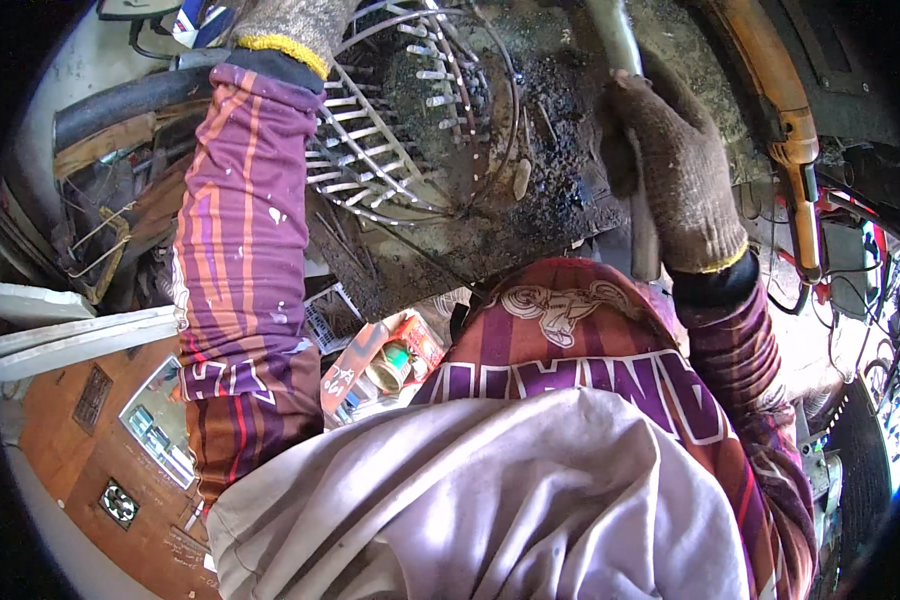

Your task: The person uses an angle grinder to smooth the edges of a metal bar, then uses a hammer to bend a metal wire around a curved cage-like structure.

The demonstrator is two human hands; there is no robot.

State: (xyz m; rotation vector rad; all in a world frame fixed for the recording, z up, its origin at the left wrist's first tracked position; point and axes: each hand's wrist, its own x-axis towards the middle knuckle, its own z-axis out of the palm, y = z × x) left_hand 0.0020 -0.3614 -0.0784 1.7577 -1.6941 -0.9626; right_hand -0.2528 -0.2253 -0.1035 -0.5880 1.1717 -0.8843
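Observation:
My right hand (682, 165), in a brown knit work glove with a yellow cuff edge, is closed around a long grey bar (646, 240). The bar's lower end sticks out below my fist and its upper end runs out of the top of the view, so what it ends in is hidden. My left hand (295, 22) wears a matching glove at the top edge; its fingers are cut off from sight. Just right of it lie metal frames (365, 150) with rows of pale rods, on a dirty, dark-stained work surface (560, 225).
An orange-brown tool or pipe (798, 150) stands at the right, with cables around it. Dark crumbs and grit cover the middle of the surface. At lower left are a box holding a green-labelled tin (390, 367), white panels (80, 340) and a brown board (95, 450).

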